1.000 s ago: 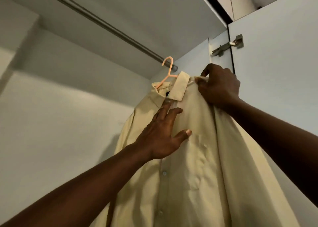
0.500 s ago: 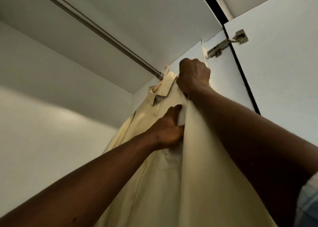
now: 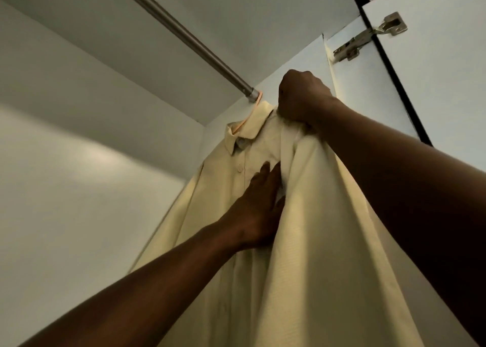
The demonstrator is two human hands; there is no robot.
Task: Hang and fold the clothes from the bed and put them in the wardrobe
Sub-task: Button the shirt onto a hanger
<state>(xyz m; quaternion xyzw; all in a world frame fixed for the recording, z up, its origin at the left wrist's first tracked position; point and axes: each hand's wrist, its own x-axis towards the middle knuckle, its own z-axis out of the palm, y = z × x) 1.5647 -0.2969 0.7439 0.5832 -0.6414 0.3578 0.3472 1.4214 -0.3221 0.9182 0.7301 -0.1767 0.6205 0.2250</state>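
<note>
Up near 12 o'clock, the peach hanger (image 3: 259,95) meets the very end of the steel rail (image 3: 184,35), which runs off toward 11 o'clock. Whether its hook is fully seated I cannot tell. The pale yellow button-up shirt (image 3: 328,241) hangs from it down toward 5 o'clock. The right hand (image 3: 302,97) is fisted round the shirt's shoulder beside the collar (image 3: 247,126). The left hand (image 3: 259,207) lies flat, fingers straight, on the placket. Best to check that the hook sits over the rail before loosening the fist, then to smooth downward so the shoulders sit square.
</note>
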